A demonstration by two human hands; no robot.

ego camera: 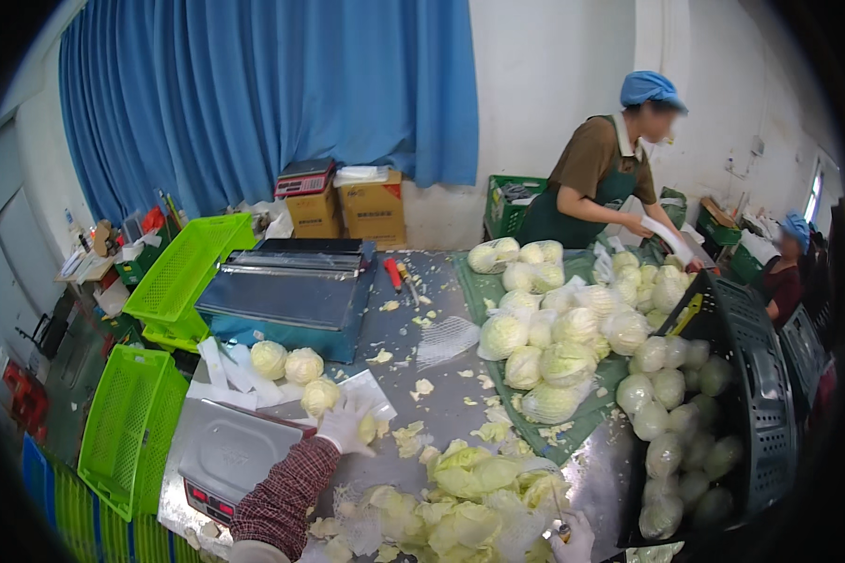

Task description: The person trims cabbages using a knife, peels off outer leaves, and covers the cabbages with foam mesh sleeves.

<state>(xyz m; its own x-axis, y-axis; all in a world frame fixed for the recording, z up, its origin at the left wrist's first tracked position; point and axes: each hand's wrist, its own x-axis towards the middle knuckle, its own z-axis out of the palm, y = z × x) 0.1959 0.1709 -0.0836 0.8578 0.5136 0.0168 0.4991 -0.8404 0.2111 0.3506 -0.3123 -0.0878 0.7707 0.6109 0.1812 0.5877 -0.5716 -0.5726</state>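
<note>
My left hand (348, 424), in a white glove, reaches over the metal table (394, 324) with its fingers spread on or beside a pale cabbage (367, 428); whether it grips it cannot be told. A trimmed cabbage (320, 396) lies just beyond, with two more behind it. Near the bottom edge my gloved right hand (572, 538) holds a knife (564, 528), its thin blade pointing up beside a heap of loose cabbage leaves (465, 514). A digital scale (243, 450) stands left of my left forearm.
Netted cabbages (570, 327) cover a green cloth (475, 295). A black crate (753, 394) of wrapped cabbages stands at right, green crates (132, 429) at left. A wrapping machine (282, 288) and red-handled tool (393, 274) lie behind. A co-worker (598, 176) leans over the far side.
</note>
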